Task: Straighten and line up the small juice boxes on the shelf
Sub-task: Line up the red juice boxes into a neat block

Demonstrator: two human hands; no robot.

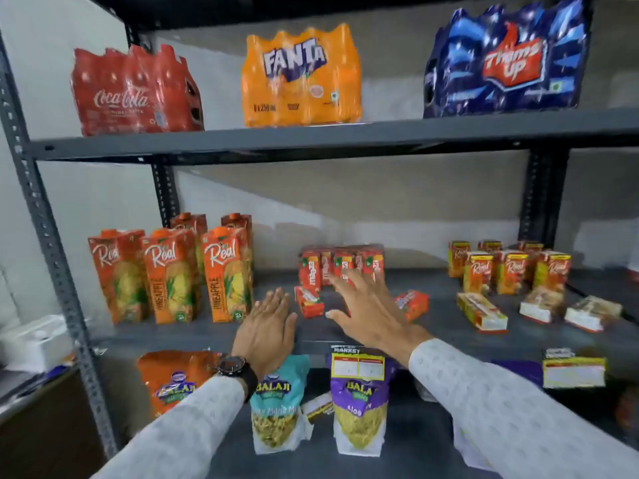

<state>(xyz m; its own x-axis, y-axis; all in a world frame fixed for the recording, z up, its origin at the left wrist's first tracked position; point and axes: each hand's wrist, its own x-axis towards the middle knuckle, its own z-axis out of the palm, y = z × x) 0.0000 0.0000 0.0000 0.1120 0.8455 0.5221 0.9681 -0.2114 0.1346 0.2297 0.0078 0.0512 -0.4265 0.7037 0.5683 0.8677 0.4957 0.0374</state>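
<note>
Small red juice boxes [340,266] stand in a loose row at the back middle of the grey middle shelf [442,335]. One red box [308,300] lies toppled in front of them, another [413,304] lies to the right. My left hand [266,326] hovers open, palm down, just left of the toppled box, touching nothing. Fingers spread, my right hand [366,309] reaches over the shelf between the two fallen boxes and holds nothing. Further right, small orange juice boxes [511,271] stand upright, with three more [482,312] lying flat before them.
Tall pineapple juice cartons [173,274] stand at the left of the same shelf. Soda multipacks [301,77] fill the shelf above. Snack pouches [358,402] stand on the lower shelf under my wrists. Dark metal uprights [45,229] frame the rack.
</note>
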